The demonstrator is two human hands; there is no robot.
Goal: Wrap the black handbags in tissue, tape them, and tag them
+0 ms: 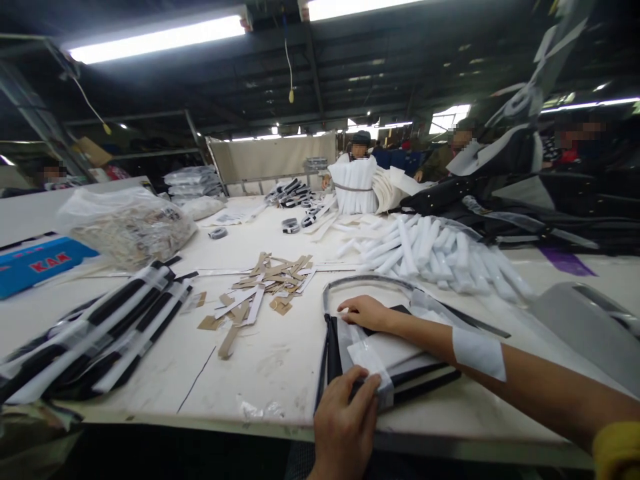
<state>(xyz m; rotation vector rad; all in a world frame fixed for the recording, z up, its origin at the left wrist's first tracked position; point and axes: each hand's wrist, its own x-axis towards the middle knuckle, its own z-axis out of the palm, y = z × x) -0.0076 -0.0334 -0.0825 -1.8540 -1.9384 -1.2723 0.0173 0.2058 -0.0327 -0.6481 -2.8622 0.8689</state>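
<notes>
My left hand point(345, 420) grips the near end of a folded black-and-white strap piece in a clear plastic bag point(395, 357) at the table's front edge. My right hand point(367, 312) lies flat on the far end of the same bag, fingers spread and pressing down. A white patch point(479, 352) sticks to my right forearm. A thin black strap point(325, 353) runs along the bag's left side, and a grey curved band point(370, 283) arcs just beyond my right hand.
Bagged black-and-white straps point(95, 333) pile at the left. Brown and white paper scraps point(260, 287) lie in the middle. White rolled pieces point(430, 253) heap at the right. A blue box point(35, 263) and plastic sack point(127, 227) stand far left. Other people work at the table's far side.
</notes>
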